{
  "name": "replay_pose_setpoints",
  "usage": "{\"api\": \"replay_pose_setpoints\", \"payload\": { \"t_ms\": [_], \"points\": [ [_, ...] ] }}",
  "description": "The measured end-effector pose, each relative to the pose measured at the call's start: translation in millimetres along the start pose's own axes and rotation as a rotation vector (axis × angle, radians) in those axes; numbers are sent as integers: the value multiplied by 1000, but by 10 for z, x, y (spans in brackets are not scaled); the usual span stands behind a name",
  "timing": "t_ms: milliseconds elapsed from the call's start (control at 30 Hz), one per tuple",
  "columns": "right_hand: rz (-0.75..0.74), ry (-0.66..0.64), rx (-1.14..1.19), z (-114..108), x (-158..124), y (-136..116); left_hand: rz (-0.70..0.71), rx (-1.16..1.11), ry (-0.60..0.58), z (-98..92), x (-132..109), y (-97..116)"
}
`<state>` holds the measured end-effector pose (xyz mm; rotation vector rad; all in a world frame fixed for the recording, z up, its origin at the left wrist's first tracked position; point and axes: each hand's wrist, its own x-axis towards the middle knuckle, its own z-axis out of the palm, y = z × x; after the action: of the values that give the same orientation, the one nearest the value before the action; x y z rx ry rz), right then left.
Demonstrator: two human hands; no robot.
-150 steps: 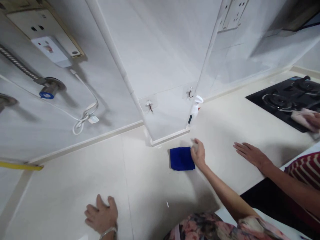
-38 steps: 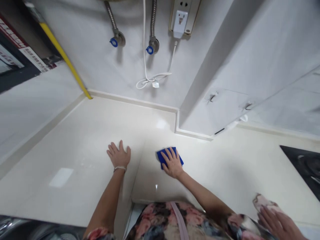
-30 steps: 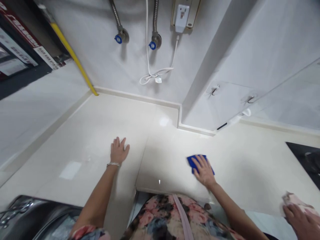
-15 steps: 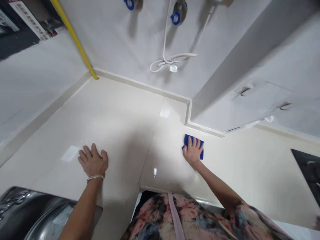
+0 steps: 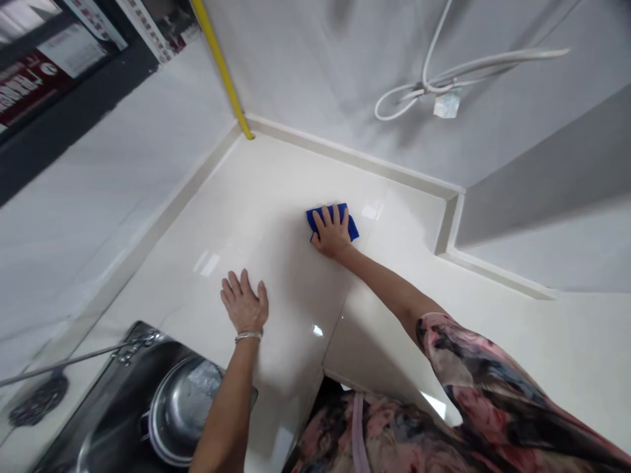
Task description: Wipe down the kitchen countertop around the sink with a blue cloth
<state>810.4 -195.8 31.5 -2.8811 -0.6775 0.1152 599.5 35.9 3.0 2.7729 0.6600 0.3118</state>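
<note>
My right hand (image 5: pixel 332 236) presses a folded blue cloth (image 5: pixel 353 228) flat against the cream countertop (image 5: pixel 419 328), fingers spread over it. Part of the cloth is hidden beneath the palm. To its left, my left hand (image 5: pixel 245 305) lies on the same counter with fingers apart and nothing in it. A bracelet circles the left wrist. The dark sink is just beyond the left forearm.
A metal pot (image 5: pixel 172 407) with a perforated strainer sits in the sink (image 5: pixel 125 387) at lower left. A scourer (image 5: pixel 39 401) lies beside it. A yellow pipe (image 5: pixel 221 66) meets the back corner. White cables (image 5: pixel 409 98) hang on the wall; a boxed column juts out right.
My right hand has slid the blue cloth leftward and farther back along the counter, closer to my left hand. The view has turned left, showing more of the sink.
</note>
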Motion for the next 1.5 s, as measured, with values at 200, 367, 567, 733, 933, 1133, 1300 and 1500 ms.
{"api": "replay_pose_setpoints", "payload": {
  "t_ms": [200,367,567,733,933,1133,1300,1500],
  "points": [
    [-359,-57,133,170,-578,-628,-3,-3,-2,6,7,-28],
    [-612,-40,267,316,-1705,-705,-9,7,6,-19,22,-11],
    [-575,33,193,396,-2833,-69,-12,-20,40,-11,35,0],
    [-290,157,2,330,-3722,887,-16,-41,48,13,45,4],
    [328,291,-164,231,-4375,1861,-44,-44,8,10,33,34],
    [611,347,-289,300,-3817,1472,-24,-53,62,20,-2,46],
    [235,214,-215,323,-2807,842,-35,-75,42,-5,-27,54],
    [80,155,-115,135,-878,510,-36,-59,21,-11,-52,37]
  ]
}}
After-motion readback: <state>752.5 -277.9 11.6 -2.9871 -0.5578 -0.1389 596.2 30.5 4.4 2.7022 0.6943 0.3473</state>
